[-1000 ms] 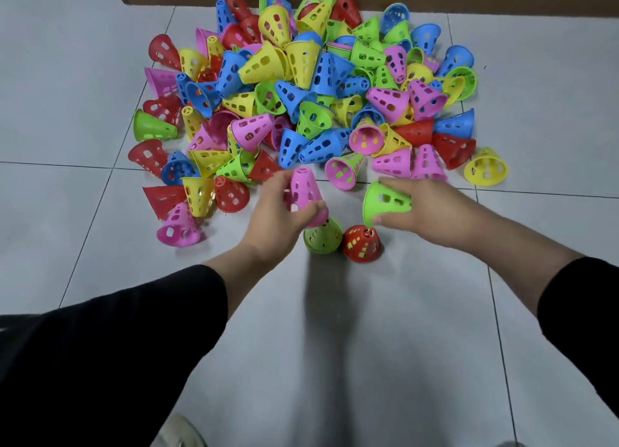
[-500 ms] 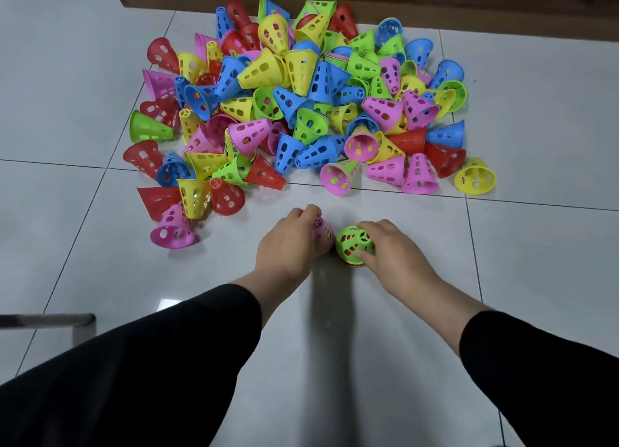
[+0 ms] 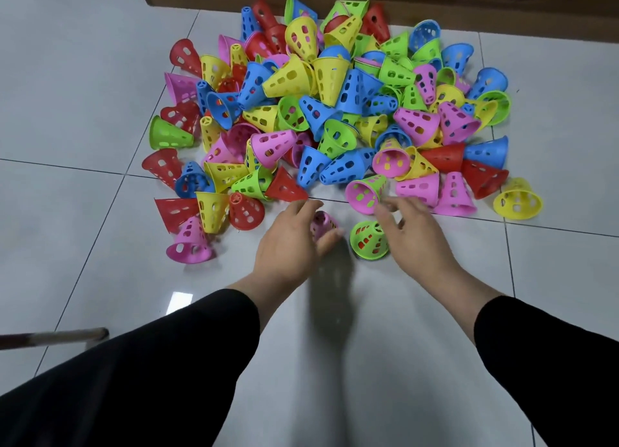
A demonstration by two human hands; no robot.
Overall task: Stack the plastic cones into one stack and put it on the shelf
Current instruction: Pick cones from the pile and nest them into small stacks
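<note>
Nearest to the camera are two black sleeves [image 3: 140, 373] that reach forward over the white tiled floor [image 3: 368, 363]. I take the green cone [image 3: 368, 240] as the landmark: it stands upright on the floor, wide end down, and red colour shows through its holes, so a red cone seems to sit under it. The right hand [image 3: 417, 235] is just to the right of this green cone, with its fingers [image 3: 390, 209] loosely spread and slightly blurred; it is beside the cone and seems not to grip it. Just to the left of the green cone stands a pink cone [image 3: 323, 224], partly hidden by the left hand [image 3: 288, 242]. This hand is loosely curved around the pink cone, the thumb near its front side, but I cannot tell if the fingers really hold it or only hover. Beyond the green cone lies the big pile of cones [image 3: 335, 111] in red, yellow, blue, green and pink, most of them on their sides. The closest one of the pile, just behind the green cone, is a pink cone with a green one inside [image 3: 365, 193]. Far left of the green cone a pink cone stands alone [image 3: 189, 244]. Behind the pile, farthest from the green cone, runs a brown wooden base [image 3: 402, 1] of some furniture.
</note>
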